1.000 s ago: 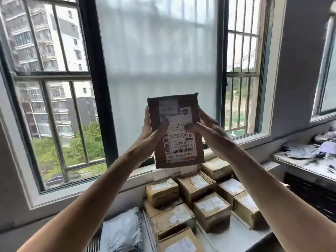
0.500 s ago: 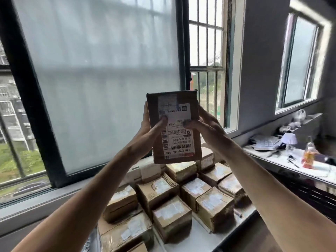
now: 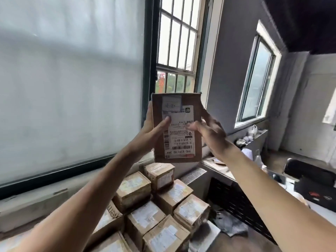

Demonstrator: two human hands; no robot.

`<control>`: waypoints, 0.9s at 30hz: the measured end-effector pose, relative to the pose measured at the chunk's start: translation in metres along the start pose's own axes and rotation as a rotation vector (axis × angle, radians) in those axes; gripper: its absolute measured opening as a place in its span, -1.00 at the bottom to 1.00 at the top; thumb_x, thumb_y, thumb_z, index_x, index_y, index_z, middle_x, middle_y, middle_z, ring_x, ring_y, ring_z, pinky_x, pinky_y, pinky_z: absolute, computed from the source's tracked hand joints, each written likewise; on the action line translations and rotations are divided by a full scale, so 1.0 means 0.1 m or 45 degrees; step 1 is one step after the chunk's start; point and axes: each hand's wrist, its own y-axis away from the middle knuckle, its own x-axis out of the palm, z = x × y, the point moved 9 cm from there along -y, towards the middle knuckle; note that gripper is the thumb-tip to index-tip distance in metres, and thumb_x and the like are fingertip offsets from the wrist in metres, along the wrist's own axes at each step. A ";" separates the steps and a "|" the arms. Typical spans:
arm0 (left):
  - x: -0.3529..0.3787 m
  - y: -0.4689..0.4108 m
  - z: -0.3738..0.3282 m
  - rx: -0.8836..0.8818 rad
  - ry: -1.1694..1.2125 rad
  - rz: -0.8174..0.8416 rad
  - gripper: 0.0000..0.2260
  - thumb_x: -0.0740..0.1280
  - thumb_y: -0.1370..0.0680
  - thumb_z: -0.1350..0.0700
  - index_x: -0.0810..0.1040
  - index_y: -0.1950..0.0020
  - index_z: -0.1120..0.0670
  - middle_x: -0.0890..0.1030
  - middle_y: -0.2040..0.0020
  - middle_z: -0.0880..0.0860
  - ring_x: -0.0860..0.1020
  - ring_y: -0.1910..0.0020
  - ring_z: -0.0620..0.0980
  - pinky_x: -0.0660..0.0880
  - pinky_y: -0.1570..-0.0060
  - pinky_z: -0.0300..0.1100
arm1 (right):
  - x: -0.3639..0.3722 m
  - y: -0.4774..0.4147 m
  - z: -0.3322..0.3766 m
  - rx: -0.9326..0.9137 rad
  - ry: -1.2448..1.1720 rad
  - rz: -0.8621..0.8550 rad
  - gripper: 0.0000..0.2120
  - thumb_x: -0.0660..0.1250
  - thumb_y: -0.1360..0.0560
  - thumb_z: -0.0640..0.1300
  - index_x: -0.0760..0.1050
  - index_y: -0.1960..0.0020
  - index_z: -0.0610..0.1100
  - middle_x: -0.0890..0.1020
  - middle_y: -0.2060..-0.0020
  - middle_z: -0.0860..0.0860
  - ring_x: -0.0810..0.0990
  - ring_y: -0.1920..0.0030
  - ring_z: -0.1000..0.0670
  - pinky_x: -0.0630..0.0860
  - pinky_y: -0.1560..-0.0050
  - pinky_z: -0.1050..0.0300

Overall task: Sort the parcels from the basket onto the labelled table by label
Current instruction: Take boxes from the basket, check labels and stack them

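I hold a flat brown cardboard parcel (image 3: 198, 142) upright in front of the window, its white shipping label upside down and facing me. My left hand (image 3: 151, 127) grips its left edge, thumb across the label. My right hand (image 3: 209, 131) is at its right edge, blurred, thumb on the label and fingers spread behind the box. Below the parcel, several taped cardboard parcels (image 3: 158, 210) stand packed together on the white table (image 3: 211, 231). No basket is in view.
A frosted window pane (image 3: 72, 88) fills the left, with its sill (image 3: 36, 202) below. A barred open window (image 3: 176, 51) is behind the parcel. A cluttered counter (image 3: 254, 171) runs along the right wall, with a dark case (image 3: 314, 190) on it.
The view has swung to the right, showing more of the right wall and counter. The parcel stays raised in both hands; my right hand's fingers have spread and blurred.
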 end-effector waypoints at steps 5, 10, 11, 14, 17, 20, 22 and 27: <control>0.17 -0.53 0.55 -0.054 0.064 0.029 -0.24 0.33 -0.57 -0.19 0.06 -0.64 0.04 0.55 -0.40 0.10 0.61 -0.31 0.07 0.62 -0.21 0.05 | -0.19 -0.43 -0.68 0.094 -0.069 0.035 -0.39 0.37 -0.46 -0.05 0.37 -0.50 0.04 0.73 -0.08 0.09 0.69 -0.13 0.07 0.55 -0.31 -0.23; 0.17 -0.80 1.09 -0.098 -0.074 0.037 -0.27 0.33 -0.61 -0.11 0.01 -0.64 0.01 0.52 -0.40 0.03 0.58 -0.35 0.03 0.60 -0.23 0.08 | -0.16 -0.79 -1.50 0.225 -0.206 0.136 -0.28 0.45 -0.38 -0.09 0.34 -0.50 0.17 0.72 -0.13 -0.04 0.66 -0.22 -0.11 0.47 -0.38 -0.30; 0.16 -0.84 1.19 -0.112 -0.106 0.032 -0.26 0.33 -0.60 -0.10 -0.01 -0.65 -0.01 0.52 -0.40 0.00 0.58 -0.35 0.01 0.61 -0.23 0.06 | -0.13 -0.86 -1.67 0.246 -0.243 0.169 -0.26 0.46 -0.36 -0.11 0.33 -0.49 0.19 0.72 -0.14 -0.06 0.65 -0.24 -0.16 0.45 -0.39 -0.33; 0.13 -0.95 1.45 -0.159 -0.182 -0.008 -0.32 0.31 -0.60 -0.05 0.03 -0.63 -0.09 0.55 -0.33 -0.14 0.59 -0.31 -0.10 0.63 -0.18 -0.03 | -0.02 -1.06 -2.13 0.304 -0.356 0.264 -0.26 0.47 -0.33 -0.13 0.33 -0.44 0.23 0.71 -0.14 -0.10 0.61 -0.27 -0.23 0.39 -0.41 -0.38; 0.05 -1.04 1.76 -0.277 -0.210 -0.084 -0.29 0.31 -0.58 -0.13 0.03 -0.65 -0.20 0.55 -0.40 -0.05 0.61 -0.30 -0.02 0.61 -0.22 0.11 | 0.13 -1.25 -2.48 0.317 -0.450 0.415 -0.33 0.45 -0.33 -0.13 0.36 -0.31 0.36 0.71 -0.13 -0.10 0.58 -0.30 -0.23 0.31 -0.44 -0.42; -0.04 -1.10 2.00 -0.399 -0.289 -0.240 -0.25 0.37 -0.52 -0.20 0.10 -0.65 -0.25 0.61 -0.36 -0.04 0.67 -0.22 -0.05 0.63 -0.19 0.00 | 0.24 -1.45 -2.79 0.318 -0.589 0.530 -0.27 0.39 -0.38 -0.21 0.30 -0.38 0.37 0.69 -0.16 -0.15 0.59 -0.29 -0.22 0.35 -0.40 -0.40; -0.06 -1.09 2.13 -0.485 -0.355 -0.361 -0.30 0.40 -0.48 -0.25 0.26 -0.59 -0.26 0.68 -0.26 -0.05 0.70 -0.14 -0.06 0.65 -0.13 -0.04 | 0.30 -1.52 -3.04 0.356 -0.703 0.551 -0.29 0.38 -0.39 -0.21 0.28 -0.42 0.26 0.67 -0.19 -0.20 0.62 -0.27 -0.21 0.42 -0.33 -0.34; -0.17 -0.81 2.52 -0.826 -0.629 -0.705 0.08 0.43 -0.31 -0.47 0.16 -0.68 0.00 0.42 -0.54 0.09 0.49 -0.44 0.07 0.49 -0.30 -0.04 | 0.69 -1.34 -3.94 0.743 -0.965 0.477 -0.51 0.41 -0.46 -0.21 0.31 -0.30 0.06 0.67 -0.13 -0.15 0.67 -0.14 -0.15 0.59 -0.03 -0.14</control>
